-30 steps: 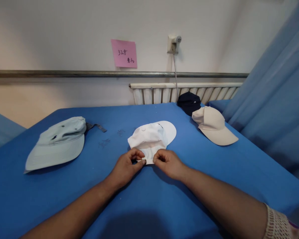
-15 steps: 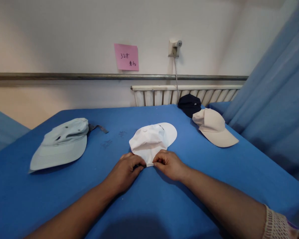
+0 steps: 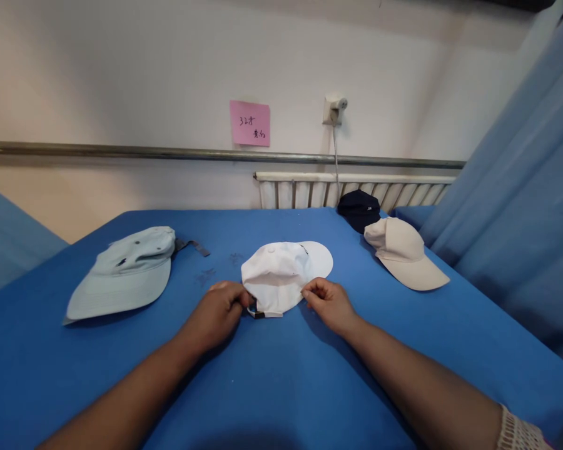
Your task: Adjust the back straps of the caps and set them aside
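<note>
A: So where's the white cap (image 3: 276, 272)?

B: Middle of the blue tabletop (image 3: 272, 387), brim off to the far right, strap (image 3: 272, 315) side facing the person.

A: And the hands?

B: Both on it, fingers drawn in. Left hand (image 3: 218, 315) is pinched closed on the left edge, just beside the dark bit of the strap. Can't really tell if it's got cloth or strap, fingertips are kinda hidden. Right hand (image 3: 331, 306) has thumb and finger closed on the right edge.

A: Other caps?

B: Yep. Light blue cap (image 3: 126, 269) well off to the left, beige cap (image 3: 401, 253) over on the right, navy cap (image 3: 359, 209) just behind that one.
</note>
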